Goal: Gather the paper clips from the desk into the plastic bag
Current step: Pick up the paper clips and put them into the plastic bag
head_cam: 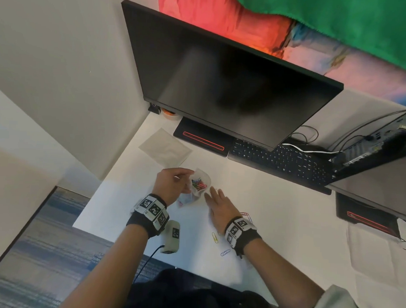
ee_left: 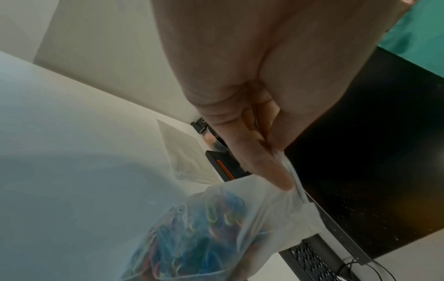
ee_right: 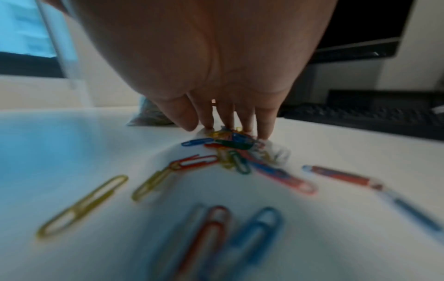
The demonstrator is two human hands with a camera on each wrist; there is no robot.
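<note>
My left hand [head_cam: 173, 184] holds a clear plastic bag [head_cam: 201, 185] just above the white desk [head_cam: 275, 225]. In the left wrist view, thumb and fingers [ee_left: 261, 161] pinch the plastic bag [ee_left: 266, 205] at its rim, and several coloured paper clips [ee_left: 192, 237] show through it. My right hand [head_cam: 215, 200] lies beside the bag, fingers straight. In the right wrist view its fingertips [ee_right: 264, 131] touch a small heap of clips [ee_right: 233, 140]. Loose clips lie under the palm: yellow [ee_right: 81, 205], red [ee_right: 197, 163], blue [ee_right: 259, 228]. The head view shows stray yellow [head_cam: 214, 237] and blue [head_cam: 225, 252] clips near my right wrist.
A black monitor [head_cam: 223, 80] on a stand [head_cam: 202, 140] and a keyboard [head_cam: 282, 161] fill the back of the desk. A flat clear sleeve [head_cam: 165, 148] lies behind the bag. A white device with a cable [head_cam: 171, 237] sits at the front edge. A computer box [head_cam: 370, 146] stands at the right.
</note>
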